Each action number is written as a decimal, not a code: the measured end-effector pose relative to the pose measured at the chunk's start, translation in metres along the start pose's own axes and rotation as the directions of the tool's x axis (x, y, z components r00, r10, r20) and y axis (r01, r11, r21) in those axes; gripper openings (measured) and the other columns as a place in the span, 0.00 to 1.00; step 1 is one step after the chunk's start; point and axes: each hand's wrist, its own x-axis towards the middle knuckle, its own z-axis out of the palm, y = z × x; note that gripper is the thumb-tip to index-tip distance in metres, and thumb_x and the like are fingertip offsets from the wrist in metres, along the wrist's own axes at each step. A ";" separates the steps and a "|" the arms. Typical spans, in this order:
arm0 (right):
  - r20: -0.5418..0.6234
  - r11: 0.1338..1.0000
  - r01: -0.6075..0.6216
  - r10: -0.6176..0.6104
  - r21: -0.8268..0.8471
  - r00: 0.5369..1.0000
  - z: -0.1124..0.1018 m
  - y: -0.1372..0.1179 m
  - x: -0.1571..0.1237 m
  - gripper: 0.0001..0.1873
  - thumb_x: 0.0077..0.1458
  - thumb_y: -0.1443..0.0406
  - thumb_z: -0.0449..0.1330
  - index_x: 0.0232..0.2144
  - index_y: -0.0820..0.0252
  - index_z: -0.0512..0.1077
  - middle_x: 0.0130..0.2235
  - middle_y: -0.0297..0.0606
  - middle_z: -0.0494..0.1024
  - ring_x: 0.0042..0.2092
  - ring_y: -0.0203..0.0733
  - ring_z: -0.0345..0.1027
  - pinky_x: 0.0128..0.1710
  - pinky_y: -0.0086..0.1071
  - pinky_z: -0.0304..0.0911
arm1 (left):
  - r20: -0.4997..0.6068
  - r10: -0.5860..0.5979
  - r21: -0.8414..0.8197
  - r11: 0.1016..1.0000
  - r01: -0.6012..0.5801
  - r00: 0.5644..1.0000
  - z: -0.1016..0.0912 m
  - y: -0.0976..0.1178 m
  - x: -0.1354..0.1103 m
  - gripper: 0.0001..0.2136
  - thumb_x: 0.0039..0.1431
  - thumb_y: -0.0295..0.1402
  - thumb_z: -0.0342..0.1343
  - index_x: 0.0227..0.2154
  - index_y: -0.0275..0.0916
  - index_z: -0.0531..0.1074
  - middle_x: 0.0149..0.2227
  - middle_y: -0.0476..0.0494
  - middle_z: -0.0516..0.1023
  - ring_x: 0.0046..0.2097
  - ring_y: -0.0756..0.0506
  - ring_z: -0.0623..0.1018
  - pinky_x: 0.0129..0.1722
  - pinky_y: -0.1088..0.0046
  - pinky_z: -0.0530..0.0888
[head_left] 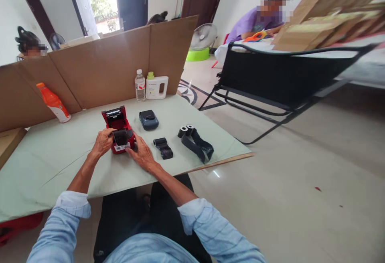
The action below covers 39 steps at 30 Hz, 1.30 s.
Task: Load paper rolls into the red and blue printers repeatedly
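Observation:
A small red printer [118, 129] with its lid raised sits on the pale green table [60, 158]. My left hand [102, 142] grips its left side, fingers curled round a black part at the front. My right hand [142, 153] presses against its right side, fingers closed on the casing. A dark blue printer [148, 119] lies just behind to the right. A black ribbon roll [163, 147] lies beside my right hand, and two joined black rolls with loose ribbon [196, 141] lie further right.
A cardboard screen [99, 68] stands along the table's back. An orange bottle [54, 102], a water bottle [140, 85] and a white jug [157, 87] stand near it. A black folding frame [279, 78] and another person [258, 18] are at the right.

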 end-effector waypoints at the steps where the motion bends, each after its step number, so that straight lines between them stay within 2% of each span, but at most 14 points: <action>1: -0.019 1.000 0.008 -0.008 0.001 1.000 -0.002 -0.004 0.003 0.43 0.63 0.54 0.65 0.73 0.55 0.56 0.68 0.52 0.69 0.68 0.57 0.64 0.68 0.53 0.63 | -0.019 -0.002 -0.006 1.000 0.002 1.000 -0.001 0.001 0.002 0.14 0.62 0.28 0.50 0.40 0.39 0.83 0.40 0.43 0.87 0.43 0.42 0.83 0.47 0.67 0.78; 5: -0.101 0.994 0.102 -0.104 -0.031 0.989 -0.014 -0.028 0.032 0.41 0.61 0.57 0.67 0.72 0.57 0.60 0.68 0.53 0.69 0.69 0.56 0.62 0.69 0.50 0.61 | -0.062 0.042 -0.018 0.999 -0.043 0.997 -0.007 0.007 0.011 0.14 0.64 0.34 0.49 0.36 0.38 0.80 0.34 0.45 0.84 0.36 0.45 0.80 0.39 0.71 0.75; 8: -0.062 0.981 0.182 -0.186 -0.065 0.981 -0.024 -0.052 0.065 0.33 0.62 0.65 0.64 0.68 0.54 0.66 0.65 0.47 0.73 0.66 0.51 0.66 0.65 0.45 0.64 | -0.053 0.099 -0.030 0.994 -0.101 0.994 -0.010 0.012 0.015 0.14 0.62 0.36 0.49 0.35 0.38 0.80 0.33 0.46 0.83 0.35 0.45 0.79 0.39 0.72 0.74; 10: 0.024 0.977 0.188 -0.186 -0.099 0.982 -0.029 -0.066 0.084 0.23 0.62 0.71 0.60 0.58 0.53 0.76 0.56 0.41 0.79 0.58 0.46 0.72 0.59 0.39 0.68 | -0.054 0.115 -0.074 0.990 -0.119 0.992 -0.012 0.015 0.016 0.13 0.59 0.36 0.49 0.35 0.38 0.79 0.32 0.47 0.83 0.34 0.46 0.78 0.37 0.72 0.74; 12: 0.066 0.976 0.177 -0.169 -0.129 0.983 -0.033 -0.077 0.097 0.17 0.60 0.75 0.59 0.46 0.53 0.81 0.48 0.37 0.82 0.51 0.44 0.75 0.54 0.36 0.68 | -0.054 0.119 -0.135 0.983 -0.125 0.991 -0.013 0.019 0.015 0.11 0.56 0.37 0.53 0.33 0.38 0.78 0.29 0.48 0.81 0.32 0.47 0.77 0.33 0.74 0.73; 14: 0.052 0.978 0.178 -0.173 -0.106 0.983 -0.038 -0.085 0.103 0.15 0.59 0.76 0.59 0.40 0.54 0.81 0.44 0.35 0.82 0.47 0.42 0.75 0.51 0.34 0.68 | -0.058 0.128 -0.191 0.972 -0.137 0.990 -0.014 0.024 0.014 0.10 0.53 0.39 0.57 0.32 0.38 0.76 0.27 0.50 0.79 0.30 0.48 0.75 0.31 0.75 0.72; 16: 0.011 0.981 0.192 -0.192 -0.028 0.981 -0.047 -0.091 0.103 0.15 0.58 0.76 0.60 0.38 0.54 0.81 0.42 0.34 0.82 0.45 0.40 0.75 0.50 0.33 0.68 | -0.062 0.142 -0.229 0.961 -0.153 0.988 -0.016 0.032 0.014 0.11 0.52 0.41 0.60 0.32 0.39 0.76 0.28 0.51 0.79 0.30 0.48 0.75 0.30 0.75 0.73; 21: -0.102 0.963 0.189 -0.172 0.192 0.980 -0.083 -0.098 0.093 0.10 0.60 0.71 0.61 0.35 0.57 0.83 0.38 0.33 0.82 0.40 0.38 0.74 0.45 0.31 0.68 | -0.031 0.191 -0.231 0.954 -0.193 0.981 -0.012 0.053 0.024 0.12 0.58 0.41 0.62 0.39 0.40 0.78 0.34 0.48 0.82 0.34 0.46 0.79 0.36 0.72 0.77; 23: -0.143 0.951 0.166 -0.132 0.262 0.981 -0.101 -0.099 0.089 0.08 0.61 0.66 0.63 0.34 0.58 0.83 0.35 0.33 0.82 0.37 0.37 0.72 0.41 0.30 0.68 | 0.007 0.212 -0.220 0.954 -0.205 0.977 -0.002 0.058 0.031 0.11 0.58 0.39 0.61 0.40 0.40 0.78 0.35 0.48 0.82 0.35 0.45 0.79 0.37 0.72 0.76; 27: -0.200 0.926 0.127 -0.058 0.355 0.978 -0.143 -0.097 0.079 0.14 0.59 0.55 0.65 0.31 0.60 0.83 0.30 0.32 0.79 0.32 0.36 0.68 0.33 0.29 0.64 | 0.117 0.266 -0.189 0.952 -0.241 0.957 0.023 0.075 0.043 0.10 0.61 0.38 0.58 0.41 0.40 0.78 0.33 0.49 0.80 0.33 0.47 0.75 0.34 0.73 0.72; 32: -0.284 0.941 0.118 -0.024 0.317 0.958 -0.210 -0.079 0.061 0.15 0.53 0.54 0.67 0.30 0.60 0.81 0.29 0.33 0.78 0.33 0.37 0.68 0.34 0.30 0.65 | 0.247 0.328 -0.136 0.943 -0.303 0.912 0.053 0.117 0.076 0.09 0.61 0.35 0.57 0.40 0.39 0.78 0.32 0.49 0.78 0.33 0.46 0.74 0.34 0.72 0.72; 34: -0.365 0.955 0.097 0.013 0.280 0.931 -0.238 -0.064 0.052 0.15 0.50 0.53 0.69 0.30 0.59 0.80 0.29 0.33 0.78 0.32 0.37 0.68 0.34 0.30 0.65 | 0.265 0.359 -0.107 0.933 -0.343 0.895 0.068 0.136 0.101 0.09 0.58 0.31 0.56 0.40 0.39 0.79 0.34 0.47 0.79 0.36 0.45 0.76 0.38 0.70 0.74; 36: -0.470 0.971 0.050 0.069 0.235 0.880 -0.262 -0.045 0.042 0.14 0.50 0.53 0.68 0.29 0.58 0.78 0.27 0.31 0.75 0.31 0.36 0.66 0.33 0.31 0.65 | 0.288 0.399 -0.066 0.915 -0.398 0.871 0.088 0.155 0.131 0.11 0.57 0.29 0.57 0.41 0.39 0.81 0.38 0.45 0.81 0.40 0.43 0.78 0.45 0.66 0.76; 39: -0.565 0.978 -0.024 0.140 0.207 0.813 -0.285 -0.015 0.023 0.12 0.50 0.55 0.66 0.26 0.57 0.75 0.25 0.30 0.72 0.29 0.36 0.63 0.31 0.32 0.63 | 0.330 0.444 -0.005 0.883 -0.469 0.833 0.124 0.182 0.173 0.16 0.55 0.25 0.56 0.45 0.39 0.82 0.44 0.42 0.83 0.46 0.41 0.79 0.55 0.63 0.76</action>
